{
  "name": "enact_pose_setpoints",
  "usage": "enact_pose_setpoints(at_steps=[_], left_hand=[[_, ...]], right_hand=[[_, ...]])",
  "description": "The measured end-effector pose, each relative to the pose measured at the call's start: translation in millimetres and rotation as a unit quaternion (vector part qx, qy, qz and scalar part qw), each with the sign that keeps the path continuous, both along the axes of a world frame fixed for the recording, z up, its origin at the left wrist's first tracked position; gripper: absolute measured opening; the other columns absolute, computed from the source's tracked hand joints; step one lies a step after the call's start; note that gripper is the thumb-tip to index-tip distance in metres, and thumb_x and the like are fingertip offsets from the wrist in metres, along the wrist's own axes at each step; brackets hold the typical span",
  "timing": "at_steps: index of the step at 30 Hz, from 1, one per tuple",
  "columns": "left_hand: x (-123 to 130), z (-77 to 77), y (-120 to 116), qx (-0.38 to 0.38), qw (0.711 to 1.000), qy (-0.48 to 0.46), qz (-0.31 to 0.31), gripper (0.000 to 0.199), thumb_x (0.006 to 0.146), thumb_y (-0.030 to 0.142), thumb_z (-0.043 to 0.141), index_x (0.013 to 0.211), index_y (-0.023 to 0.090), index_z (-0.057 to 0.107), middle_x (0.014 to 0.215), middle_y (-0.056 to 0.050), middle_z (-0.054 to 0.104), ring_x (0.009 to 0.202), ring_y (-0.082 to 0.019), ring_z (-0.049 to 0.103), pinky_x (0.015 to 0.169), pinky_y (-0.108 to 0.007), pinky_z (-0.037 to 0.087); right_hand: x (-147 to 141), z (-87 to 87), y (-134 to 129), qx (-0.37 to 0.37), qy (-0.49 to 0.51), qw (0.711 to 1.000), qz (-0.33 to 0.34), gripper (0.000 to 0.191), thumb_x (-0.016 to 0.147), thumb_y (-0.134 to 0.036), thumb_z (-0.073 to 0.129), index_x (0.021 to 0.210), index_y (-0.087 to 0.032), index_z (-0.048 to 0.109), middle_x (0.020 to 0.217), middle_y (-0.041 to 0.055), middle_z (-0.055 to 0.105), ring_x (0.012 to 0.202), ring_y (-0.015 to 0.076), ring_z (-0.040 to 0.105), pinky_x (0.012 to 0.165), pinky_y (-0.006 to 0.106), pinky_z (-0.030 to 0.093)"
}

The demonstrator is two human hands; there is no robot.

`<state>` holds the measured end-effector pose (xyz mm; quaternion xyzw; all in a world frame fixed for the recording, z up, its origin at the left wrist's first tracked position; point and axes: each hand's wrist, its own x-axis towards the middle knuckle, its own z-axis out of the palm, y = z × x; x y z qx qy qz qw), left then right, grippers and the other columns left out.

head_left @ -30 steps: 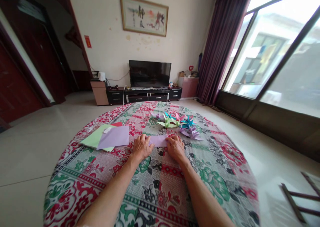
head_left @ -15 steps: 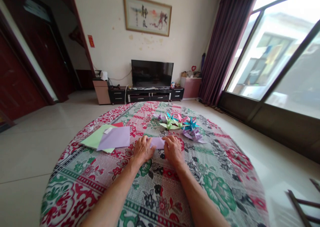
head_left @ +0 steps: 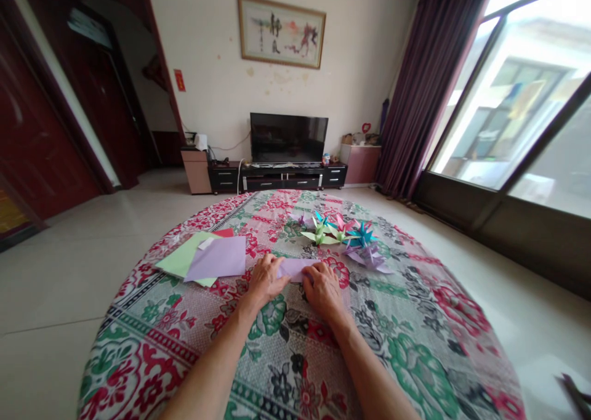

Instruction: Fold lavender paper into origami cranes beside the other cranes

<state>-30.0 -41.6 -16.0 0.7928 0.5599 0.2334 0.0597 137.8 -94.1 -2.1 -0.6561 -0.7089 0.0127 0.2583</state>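
A folded strip of purple paper (head_left: 296, 270) lies on the patterned tablecloth (head_left: 272, 318), between my hands. My left hand (head_left: 268, 277) grips its left end, thumb and fingers closed on it. At the right end, my right hand (head_left: 322, 286) has its curled fingers closed on the same paper. Behind and to the right sit several folded paper cranes in green (head_left: 319, 232), blue (head_left: 364, 235), pink (head_left: 342, 224) and purple (head_left: 368, 257). Flat sheets lie to the left: a purple one (head_left: 221, 258) over green ones (head_left: 178, 255), with a red corner (head_left: 225, 232) showing behind.
A small white piece (head_left: 205, 243) rests on the sheets. Beyond the round table stand a television (head_left: 289, 138) on a low black cabinet (head_left: 263, 180) and a pink cabinet (head_left: 362, 164). A dark chair part (head_left: 575, 395) shows at the lower right.
The whole view has shifted slightly, so the table and wall appear a little further right. Both hands remain on the purple strip, with the right fingers slightly more curled.
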Motion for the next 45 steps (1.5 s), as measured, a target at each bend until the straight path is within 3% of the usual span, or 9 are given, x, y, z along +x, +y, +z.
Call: enact_pose_setpoints(at_steps=[6, 12, 17, 20, 24, 30, 39, 45], left_hand=[[-20, -2.1, 15, -0.048, 0.996, -0.05, -0.054, 0.048, 0.066, 0.019, 0.059, 0.114, 0.019, 0.058, 0.106, -0.007, 0.053, 0.102, -0.019, 0.051, 0.093, -0.028, 0.04], [-33, -3.9, 19, -0.068, 0.989, -0.079, -0.104, 0.054, 0.062, 0.005, 0.05, 0.112, 0.022, 0.059, 0.109, -0.004, 0.055, 0.105, -0.016, 0.051, 0.097, -0.027, 0.039], [-35, -7.6, 19, -0.055, 0.984, -0.136, -0.098, 0.058, 0.06, -0.003, 0.04, 0.108, 0.02, 0.061, 0.105, -0.002, 0.06, 0.093, -0.013, 0.056, 0.086, -0.024, 0.046], [-25, -5.1, 16, 0.005, 0.985, -0.167, -0.045, 0.045, 0.069, 0.0, 0.039, 0.104, 0.017, 0.062, 0.1, -0.004, 0.062, 0.086, -0.013, 0.058, 0.083, -0.025, 0.048], [-8, 0.9, 5, 0.079, 0.987, -0.115, -0.077, 0.029, 0.077, 0.022, 0.054, 0.103, 0.017, 0.063, 0.101, -0.008, 0.061, 0.096, -0.02, 0.055, 0.091, -0.033, 0.043], [-4, -0.4, -1, 0.072, 0.991, -0.046, -0.107, 0.031, 0.073, 0.022, 0.06, 0.104, 0.023, 0.064, 0.102, -0.005, 0.059, 0.099, -0.02, 0.051, 0.092, -0.034, 0.042], [-1, -7.9, 5, 0.08, 0.989, -0.073, -0.102, 0.033, 0.076, 0.015, 0.054, 0.107, 0.018, 0.061, 0.11, -0.009, 0.057, 0.103, -0.021, 0.051, 0.093, -0.034, 0.042], [0, -5.9, 6, 0.082, 0.991, -0.066, -0.077, 0.03, 0.077, 0.012, 0.05, 0.105, 0.016, 0.062, 0.11, -0.01, 0.058, 0.102, -0.021, 0.052, 0.094, -0.035, 0.042]], right_hand=[[8, -0.8, 1, 0.005, 0.003, 1.0, -0.002, 0.022, 0.085, -0.026, 0.045, 0.095, -0.026, 0.065, 0.098, 0.0042, 0.056, 0.091, 0.017, 0.05, 0.081, 0.026, 0.033], [9, -2.4, 2, 0.01, 0.009, 1.0, 0.002, 0.021, 0.083, -0.025, 0.047, 0.093, -0.026, 0.065, 0.096, 0.0034, 0.057, 0.09, 0.0164, 0.051, 0.081, 0.026, 0.033], [11, -7.1, 4, 0.026, 0.016, 1.0, 0.002, 0.021, 0.082, -0.026, 0.047, 0.094, -0.025, 0.065, 0.096, 0.0044, 0.058, 0.09, 0.0185, 0.052, 0.082, 0.029, 0.036], [11, -12.6, 8, 0.07, 0.019, 0.997, -0.005, 0.032, 0.076, -0.023, 0.051, 0.107, -0.021, 0.059, 0.113, 0.0079, 0.054, 0.101, 0.022, 0.049, 0.09, 0.034, 0.036], [12, -18.3, 16, 0.114, 0.015, 0.993, -0.028, 0.048, 0.074, -0.027, 0.053, 0.12, -0.013, 0.049, 0.129, 0.0137, 0.045, 0.118, 0.0269, 0.04, 0.1, 0.04, 0.029], [15, -18.6, 26, 0.09, 0.016, 0.994, -0.053, 0.044, 0.079, -0.029, 0.048, 0.117, -0.008, 0.05, 0.113, 0.0158, 0.058, 0.107, 0.0261, 0.049, 0.096, 0.037, 0.033], [14, -9.3, 19, 0.111, 0.013, 0.994, -0.018, 0.029, 0.078, -0.017, 0.049, 0.106, -0.017, 0.06, 0.112, 0.008, 0.06, 0.104, 0.022, 0.048, 0.092, 0.032, 0.034], [13, -3.0, 15, 0.117, 0.01, 0.993, -0.019, 0.024, 0.08, -0.015, 0.049, 0.097, -0.022, 0.064, 0.098, 0.0046, 0.064, 0.096, 0.0212, 0.05, 0.085, 0.032, 0.033]])
